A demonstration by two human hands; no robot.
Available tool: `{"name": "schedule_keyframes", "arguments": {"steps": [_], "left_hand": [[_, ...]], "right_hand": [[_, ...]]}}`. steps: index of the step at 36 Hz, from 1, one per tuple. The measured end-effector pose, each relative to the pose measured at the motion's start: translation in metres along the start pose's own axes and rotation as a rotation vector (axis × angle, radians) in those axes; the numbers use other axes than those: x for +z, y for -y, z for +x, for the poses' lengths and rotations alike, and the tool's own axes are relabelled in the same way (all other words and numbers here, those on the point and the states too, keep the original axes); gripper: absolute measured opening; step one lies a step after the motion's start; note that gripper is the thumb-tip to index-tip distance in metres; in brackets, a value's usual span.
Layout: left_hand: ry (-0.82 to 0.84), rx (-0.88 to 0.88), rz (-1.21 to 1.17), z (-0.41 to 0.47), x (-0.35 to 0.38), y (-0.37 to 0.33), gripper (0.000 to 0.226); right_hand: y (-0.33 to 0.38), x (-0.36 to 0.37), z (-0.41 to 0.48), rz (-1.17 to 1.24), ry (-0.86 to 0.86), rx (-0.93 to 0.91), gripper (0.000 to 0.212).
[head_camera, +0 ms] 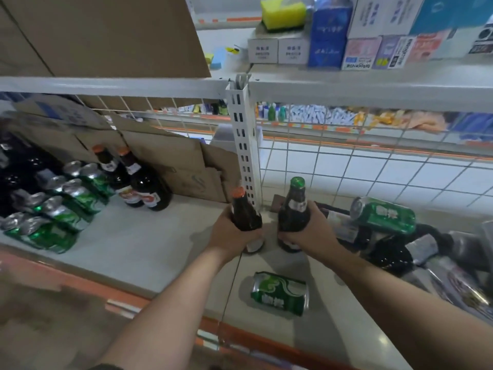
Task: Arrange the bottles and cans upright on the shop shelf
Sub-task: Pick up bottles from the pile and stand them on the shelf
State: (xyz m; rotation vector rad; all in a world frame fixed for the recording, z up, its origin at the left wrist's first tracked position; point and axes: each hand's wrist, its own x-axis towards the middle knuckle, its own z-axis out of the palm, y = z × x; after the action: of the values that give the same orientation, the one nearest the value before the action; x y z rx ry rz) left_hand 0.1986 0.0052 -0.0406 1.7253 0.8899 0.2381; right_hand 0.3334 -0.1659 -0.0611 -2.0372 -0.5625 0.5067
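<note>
My left hand grips a dark bottle with an orange cap, held upright near the white shelf post. My right hand grips a dark bottle with a green cap, also upright, just to the right. A green can lies on its side on the shelf in front of both hands. To the right, another green can lies on a heap of toppled dark bottles. On the left stand rows of green cans and two orange-capped bottles, upright.
A white perforated shelf post rises right behind the held bottles. Cardboard sheets lean against the wire back grid. An upper shelf with boxes overhangs. The shelf's orange front edge runs across the foreground.
</note>
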Motion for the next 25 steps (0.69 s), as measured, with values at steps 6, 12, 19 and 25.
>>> {"name": "schedule_keyframes", "arguments": {"steps": [6, 12, 19, 25], "left_hand": [[-0.153, -0.004, -0.015, 0.001, -0.050, -0.010, 0.045], [-0.232, 0.029, 0.057, 0.013, -0.139, -0.001, 0.058], [-0.177, 0.026, 0.061, 0.043, -0.251, 0.057, 0.056], [-0.027, 0.046, 0.089, 0.067, -0.314, 0.087, 0.058]], "right_hand": [[0.051, 0.014, 0.014, -0.062, -0.020, -0.040, 0.072], [0.113, 0.084, 0.024, 0.079, -0.046, -0.033, 0.084], [0.138, 0.186, 0.009, 0.154, -0.323, 0.000, 0.045], [0.176, 0.262, -0.004, 0.087, -0.355, 0.078, 0.042]]}}
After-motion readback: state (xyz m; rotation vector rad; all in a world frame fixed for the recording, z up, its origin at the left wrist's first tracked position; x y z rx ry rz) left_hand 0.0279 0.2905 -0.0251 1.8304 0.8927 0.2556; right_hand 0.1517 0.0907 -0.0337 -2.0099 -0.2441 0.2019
